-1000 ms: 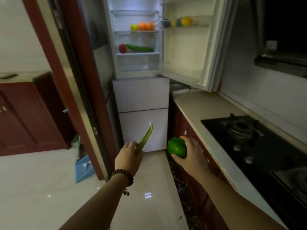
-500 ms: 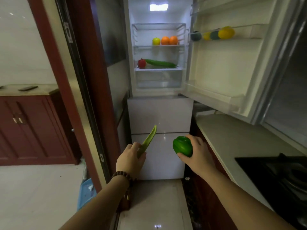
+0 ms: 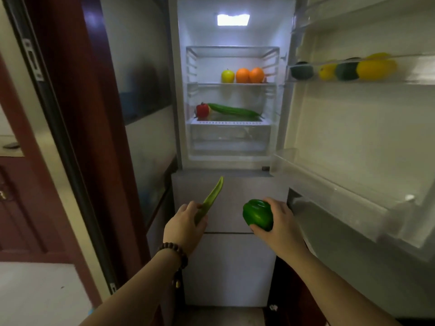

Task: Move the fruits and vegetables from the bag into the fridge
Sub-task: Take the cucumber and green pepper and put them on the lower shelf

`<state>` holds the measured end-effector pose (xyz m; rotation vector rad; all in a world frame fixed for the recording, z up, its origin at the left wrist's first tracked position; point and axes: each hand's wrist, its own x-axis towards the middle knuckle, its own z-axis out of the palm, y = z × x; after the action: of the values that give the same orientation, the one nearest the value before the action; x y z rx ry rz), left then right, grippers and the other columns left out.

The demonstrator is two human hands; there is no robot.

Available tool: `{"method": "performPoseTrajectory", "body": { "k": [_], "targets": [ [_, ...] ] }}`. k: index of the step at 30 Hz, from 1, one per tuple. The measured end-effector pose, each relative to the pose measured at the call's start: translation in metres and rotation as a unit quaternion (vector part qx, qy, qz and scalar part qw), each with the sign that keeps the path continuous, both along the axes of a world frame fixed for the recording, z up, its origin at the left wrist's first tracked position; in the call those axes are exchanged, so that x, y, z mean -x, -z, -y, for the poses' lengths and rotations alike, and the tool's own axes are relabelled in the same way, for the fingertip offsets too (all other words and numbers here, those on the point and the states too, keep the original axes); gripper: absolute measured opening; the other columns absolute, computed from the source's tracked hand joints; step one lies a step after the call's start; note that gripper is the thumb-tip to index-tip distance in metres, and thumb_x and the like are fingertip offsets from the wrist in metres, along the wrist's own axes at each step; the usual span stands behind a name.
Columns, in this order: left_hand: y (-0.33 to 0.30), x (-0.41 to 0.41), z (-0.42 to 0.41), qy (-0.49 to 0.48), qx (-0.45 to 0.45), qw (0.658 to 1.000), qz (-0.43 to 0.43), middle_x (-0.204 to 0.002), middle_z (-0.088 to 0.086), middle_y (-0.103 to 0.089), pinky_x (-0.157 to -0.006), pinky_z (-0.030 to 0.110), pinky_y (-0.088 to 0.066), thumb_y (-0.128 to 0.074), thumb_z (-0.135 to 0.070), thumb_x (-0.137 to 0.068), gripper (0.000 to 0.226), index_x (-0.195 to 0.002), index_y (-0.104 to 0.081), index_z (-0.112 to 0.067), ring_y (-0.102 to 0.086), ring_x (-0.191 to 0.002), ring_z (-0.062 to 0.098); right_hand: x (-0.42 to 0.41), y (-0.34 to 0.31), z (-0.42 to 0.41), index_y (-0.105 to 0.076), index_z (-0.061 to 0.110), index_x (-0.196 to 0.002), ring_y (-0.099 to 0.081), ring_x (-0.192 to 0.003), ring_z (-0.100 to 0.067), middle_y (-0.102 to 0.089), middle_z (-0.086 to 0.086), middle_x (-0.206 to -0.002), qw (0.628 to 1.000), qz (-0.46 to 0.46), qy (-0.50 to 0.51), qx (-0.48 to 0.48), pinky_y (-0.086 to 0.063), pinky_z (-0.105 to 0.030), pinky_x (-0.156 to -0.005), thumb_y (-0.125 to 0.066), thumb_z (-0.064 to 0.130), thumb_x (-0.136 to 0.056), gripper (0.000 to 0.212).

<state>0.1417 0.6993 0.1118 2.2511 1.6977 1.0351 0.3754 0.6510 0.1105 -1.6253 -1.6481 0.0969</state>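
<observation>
- Left hand (image 3: pixel 186 225) grips a slim, flat green pod (image 3: pixel 210 200), tip pointing up.
- Right hand (image 3: pixel 279 223) cups a glossy, lobed green pepper (image 3: pixel 257 215).
- Open fridge (image 3: pixel 231 147) ahead; bare shelf room right of the 2 oranges (image 3: pixel 250 75); door (image 3: pixel 357 137) swung right.

The person has walked up to the open fridge (image 3: pixel 231 147), which now fills the view. The stove and counter on the right have dropped out of sight. Both hands have risen slightly, and the door shelf (image 3: pixel 367 80) with its fruit now sits close on the right.
</observation>
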Motion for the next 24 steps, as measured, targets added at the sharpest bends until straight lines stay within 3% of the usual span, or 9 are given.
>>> {"method": "performPoseTrajectory", "body": {
  "k": [7, 15, 19, 24],
  "targets": [
    [-0.015, -0.006, -0.131, 0.002, 0.001, 1.0, 0.005, -0.106, -0.005, -0.056, -0.072, 0.029, -0.053, -0.055, -0.037, -0.09, 0.031, -0.117, -0.05, -0.022, -0.058, -0.081, 0.011, -0.001, -0.022, -0.126, -0.042, 0.02, -0.134, -0.046, -0.113, -0.024, -0.041, -0.008, -0.127, 1.0, 0.008, -0.007, -0.025, -0.038, -0.025, -0.084, -0.077, 0.032, -0.072, 0.072],
    [-0.058, 0.002, -0.278, 0.014, -0.046, 0.996, 0.075, -0.087, -0.005, -0.054, -0.071, 0.036, -0.052, -0.061, -0.032, -0.088, 0.025, -0.107, -0.057, -0.017, -0.056, -0.077, 0.016, 0.014, -0.073, -0.285, -0.034, 0.024, -0.133, -0.052, -0.11, -0.027, -0.048, -0.011, -0.127, 0.998, -0.04, 0.014, -0.04, -0.045, -0.034, -0.087, -0.081, 0.041, -0.066, 0.084],
    [-0.072, 0.003, -0.334, 0.022, -0.068, 0.992, 0.104, -0.086, -0.003, -0.057, -0.069, 0.035, -0.053, -0.062, -0.029, -0.087, 0.021, -0.104, -0.056, -0.018, -0.056, -0.074, 0.015, 0.02, -0.103, -0.35, -0.035, 0.02, -0.129, -0.05, -0.105, -0.021, -0.046, -0.007, -0.121, 0.997, -0.064, 0.024, -0.038, -0.041, -0.029, -0.082, -0.081, 0.039, -0.067, 0.079],
    [-0.077, 0.008, -0.383, 0.03, -0.081, 0.99, 0.115, -0.087, -0.008, -0.055, -0.063, 0.024, -0.051, -0.061, -0.031, -0.088, 0.017, -0.101, -0.054, -0.023, -0.054, -0.071, 0.003, 0.02, -0.136, -0.428, -0.042, 0.016, -0.125, -0.045, -0.103, -0.018, -0.044, -0.005, -0.119, 0.999, 0.01, 0.024, -0.048, -0.041, -0.031, -0.087, -0.081, 0.033, -0.067, 0.073]
  ]
}}
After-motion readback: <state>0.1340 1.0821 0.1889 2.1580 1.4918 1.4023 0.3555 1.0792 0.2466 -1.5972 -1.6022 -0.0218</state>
